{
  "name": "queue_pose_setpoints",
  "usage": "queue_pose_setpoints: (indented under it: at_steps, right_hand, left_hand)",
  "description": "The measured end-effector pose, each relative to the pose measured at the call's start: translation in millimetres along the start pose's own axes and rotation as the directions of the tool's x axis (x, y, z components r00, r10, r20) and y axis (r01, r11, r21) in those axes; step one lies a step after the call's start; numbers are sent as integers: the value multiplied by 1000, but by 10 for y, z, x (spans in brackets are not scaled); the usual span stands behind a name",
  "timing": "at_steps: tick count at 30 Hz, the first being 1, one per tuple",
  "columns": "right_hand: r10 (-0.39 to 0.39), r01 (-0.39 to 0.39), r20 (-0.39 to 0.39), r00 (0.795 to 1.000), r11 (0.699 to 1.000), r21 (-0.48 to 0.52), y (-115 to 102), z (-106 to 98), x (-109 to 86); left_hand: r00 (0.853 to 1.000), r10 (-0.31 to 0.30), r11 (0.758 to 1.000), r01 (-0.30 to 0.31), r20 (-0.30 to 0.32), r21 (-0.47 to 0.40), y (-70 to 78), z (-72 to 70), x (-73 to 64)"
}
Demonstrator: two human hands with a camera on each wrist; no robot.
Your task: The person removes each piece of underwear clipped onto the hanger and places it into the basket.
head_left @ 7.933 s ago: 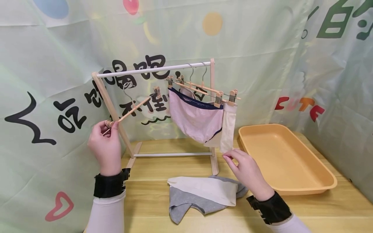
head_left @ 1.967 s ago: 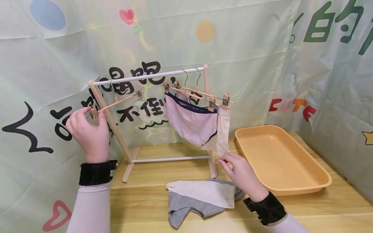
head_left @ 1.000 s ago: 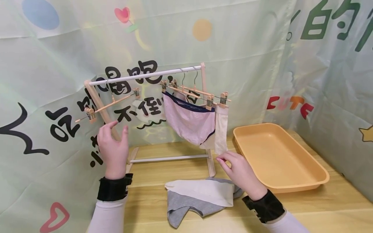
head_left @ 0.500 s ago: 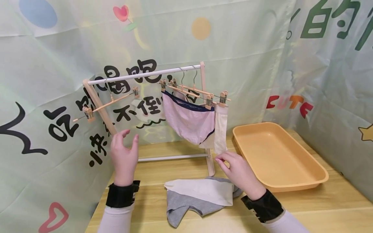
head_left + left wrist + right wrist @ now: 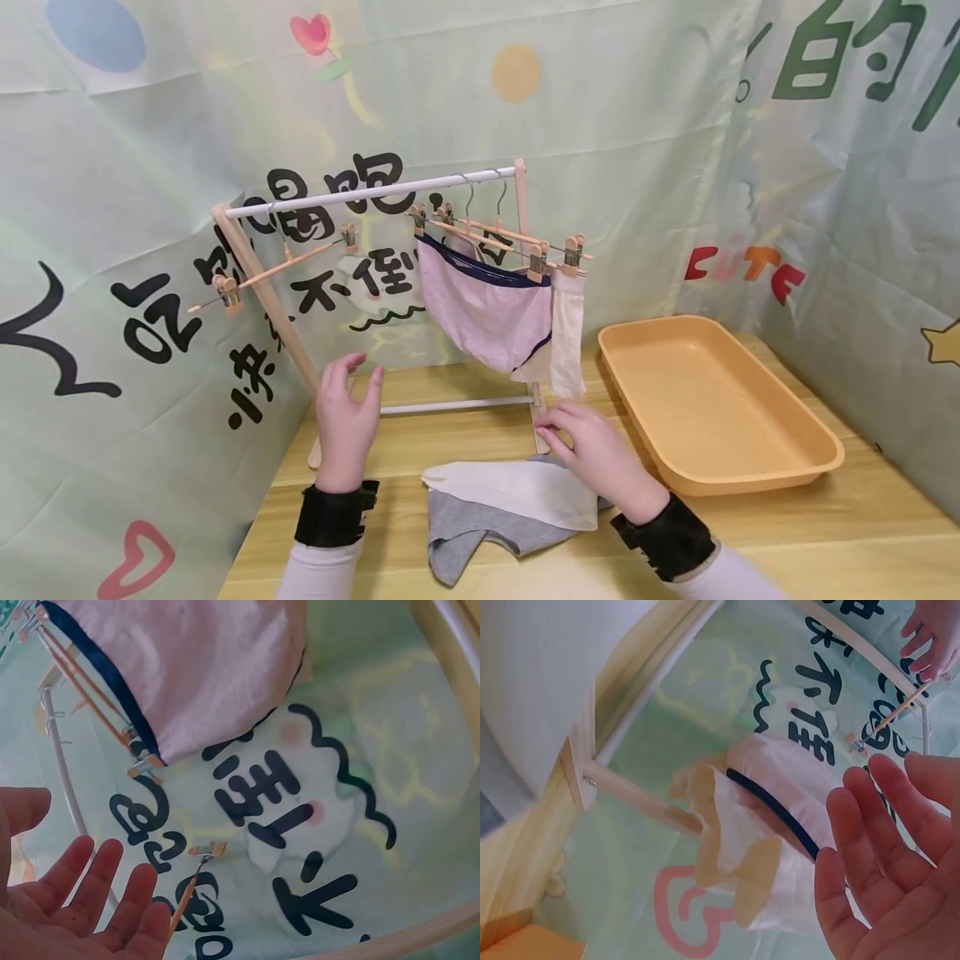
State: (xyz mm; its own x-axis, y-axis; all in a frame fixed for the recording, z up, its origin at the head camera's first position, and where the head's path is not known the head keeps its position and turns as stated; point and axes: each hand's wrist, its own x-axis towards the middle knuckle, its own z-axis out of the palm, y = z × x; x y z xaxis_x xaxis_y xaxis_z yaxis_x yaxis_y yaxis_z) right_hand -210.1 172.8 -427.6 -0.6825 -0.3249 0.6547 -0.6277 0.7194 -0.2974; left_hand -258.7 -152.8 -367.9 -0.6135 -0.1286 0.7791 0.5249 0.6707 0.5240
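Note:
My left hand [image 5: 347, 425] is raised, empty, in front of the left leg of the small drying rack [image 5: 273, 308]; its fingers are loosely bent in the left wrist view. My right hand [image 5: 596, 454] hovers above folded grey-and-white cloth [image 5: 517, 504], its empty fingers relaxed in the right wrist view. Just above it hangs a narrow cream, sock-like garment [image 5: 567, 333]. Pink briefs with navy trim [image 5: 483, 308] hang beside that from a clip hanger [image 5: 487, 236], partly hiding another pale piece behind. A bare clip hanger [image 5: 288, 265] hangs at the rack's left end.
An orange tray [image 5: 832, 446] stands on the right of the wooden table [image 5: 825, 542]. Printed fabric walls [image 5: 622, 100] close in the back and sides. The rack's lower bar [image 5: 457, 406] runs just above the tabletop, behind the folded cloth.
My left hand has let go of the left hanger's clip and come down to the right. My right hand, earlier at the cream garment's lower end, has moved slightly down and left, away from it.

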Motion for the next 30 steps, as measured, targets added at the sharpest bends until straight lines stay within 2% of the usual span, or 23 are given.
queue_pose_setpoints:
  at_steps: [8, 14, 21, 25, 30]
  right_hand:
    - [-7, 6, 91, 996, 1000, 15, -58, 77, -45]
    - [-71, 71, 151, 986, 997, 3, -53, 144, -80]
    - [-71, 70, 234, 970, 997, 14, -39, 187, -111]
    - [-78, 77, 264, 961, 997, 16, -38, 211, -122]
    - [-105, 104, 298, 949, 994, 20, -40, 254, -147]
  left_hand:
    - [998, -50, 998, 50, 23, -24, -9, 69, -108]
    - [998, -41, 999, 43, 55, -23, 3, 132, -195]
    - [992, -43, 999, 44, 117, -12, 15, 199, -268]
    - [982, -61, 998, 65, 176, -12, 34, 219, -308]
    - [961, -70, 997, 75, 268, -9, 48, 253, -369]
